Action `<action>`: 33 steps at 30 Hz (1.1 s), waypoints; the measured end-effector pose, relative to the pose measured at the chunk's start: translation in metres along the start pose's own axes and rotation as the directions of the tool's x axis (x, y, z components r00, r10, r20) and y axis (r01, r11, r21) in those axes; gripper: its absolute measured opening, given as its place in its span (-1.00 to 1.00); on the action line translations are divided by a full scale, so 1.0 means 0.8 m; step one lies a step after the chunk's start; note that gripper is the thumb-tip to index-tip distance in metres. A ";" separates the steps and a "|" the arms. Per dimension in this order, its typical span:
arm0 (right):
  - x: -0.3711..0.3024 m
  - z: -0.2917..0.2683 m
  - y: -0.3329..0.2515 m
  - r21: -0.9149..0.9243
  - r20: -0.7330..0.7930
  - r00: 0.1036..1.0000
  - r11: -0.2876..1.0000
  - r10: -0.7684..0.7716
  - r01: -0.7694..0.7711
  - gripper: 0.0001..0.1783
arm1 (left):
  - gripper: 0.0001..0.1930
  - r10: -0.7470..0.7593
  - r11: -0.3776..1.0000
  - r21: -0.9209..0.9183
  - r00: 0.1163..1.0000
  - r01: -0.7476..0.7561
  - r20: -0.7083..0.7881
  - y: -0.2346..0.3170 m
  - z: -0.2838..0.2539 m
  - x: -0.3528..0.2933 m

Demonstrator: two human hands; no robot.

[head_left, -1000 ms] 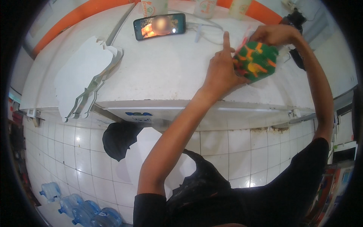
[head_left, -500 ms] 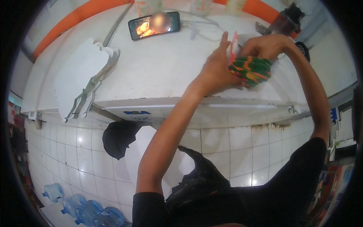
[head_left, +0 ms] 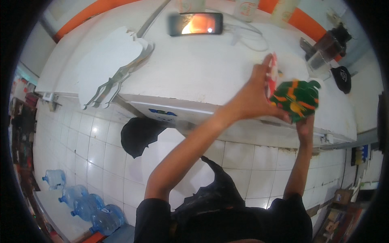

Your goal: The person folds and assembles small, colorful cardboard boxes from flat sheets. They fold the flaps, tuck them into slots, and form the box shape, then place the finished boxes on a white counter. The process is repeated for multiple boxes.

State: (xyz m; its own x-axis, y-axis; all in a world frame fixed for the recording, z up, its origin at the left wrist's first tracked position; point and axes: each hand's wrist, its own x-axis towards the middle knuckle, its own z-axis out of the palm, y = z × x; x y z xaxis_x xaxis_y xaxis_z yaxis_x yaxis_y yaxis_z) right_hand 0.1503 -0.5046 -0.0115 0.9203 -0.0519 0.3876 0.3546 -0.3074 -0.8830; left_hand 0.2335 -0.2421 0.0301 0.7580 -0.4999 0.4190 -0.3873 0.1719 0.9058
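Evidently, the work sits in both hands above the tabletop's near right edge: the left hand point(head_left: 255, 95) has its thumb against a green-and-orange patterned piece point(head_left: 298, 101) and its fingers gripping a red-and-white piece point(head_left: 272, 75); the right hand point(head_left: 306, 126) is below the patterned piece, its fingers hidden, so their state cannot be told. Past them, on the white tabletop point(head_left: 194, 69), a clear container point(head_left: 320, 62) stands beside a dark jar point(head_left: 333, 42), contents unclear. Farther back are a lit phone point(head_left: 200, 23) and three pale printed cups point(head_left: 246, 10), whose contents cannot be made out. Down at lower left, blue see-through water jugs point(head_left: 108, 220) cluster beside the white tiled floor point(head_left: 233, 158).
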 end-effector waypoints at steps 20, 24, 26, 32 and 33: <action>-0.034 0.119 -0.074 0.270 0.134 0.991 0.962 0.001 -0.038 -0.10 | 0.38 0.080 0.964 0.264 0.985 -0.038 -0.154 0.058 -0.025 -0.099; -0.030 0.133 -0.071 0.148 0.143 0.980 0.976 0.140 -0.161 -0.04 | 0.55 0.118 0.993 0.053 0.960 -0.108 -0.254 0.044 -0.022 -0.097; -0.017 0.138 -0.074 0.232 0.182 0.969 0.950 0.168 -0.209 0.05 | 0.60 -0.059 0.998 -0.029 0.978 0.054 -0.201 0.053 -0.035 -0.098; -0.004 0.142 -0.088 0.206 0.236 0.913 0.901 0.333 -0.382 0.26 | 0.69 -0.165 0.978 -0.116 0.985 0.171 0.058 0.053 -0.077 -0.109; -0.004 0.138 -0.089 0.079 0.276 0.903 0.928 0.329 -0.363 0.21 | 0.69 -0.190 0.977 -0.084 0.981 0.194 0.047 0.055 -0.076 -0.112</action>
State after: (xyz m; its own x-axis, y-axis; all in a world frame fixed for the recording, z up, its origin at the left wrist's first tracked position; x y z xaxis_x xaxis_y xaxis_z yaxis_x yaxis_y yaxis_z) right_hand 0.1407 -0.3780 0.0210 0.9934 0.1140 -0.0139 0.0082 -0.1915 -0.9815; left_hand 0.1804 -0.1381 0.0367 0.7921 -0.5632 0.2353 -0.1874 0.1425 0.9719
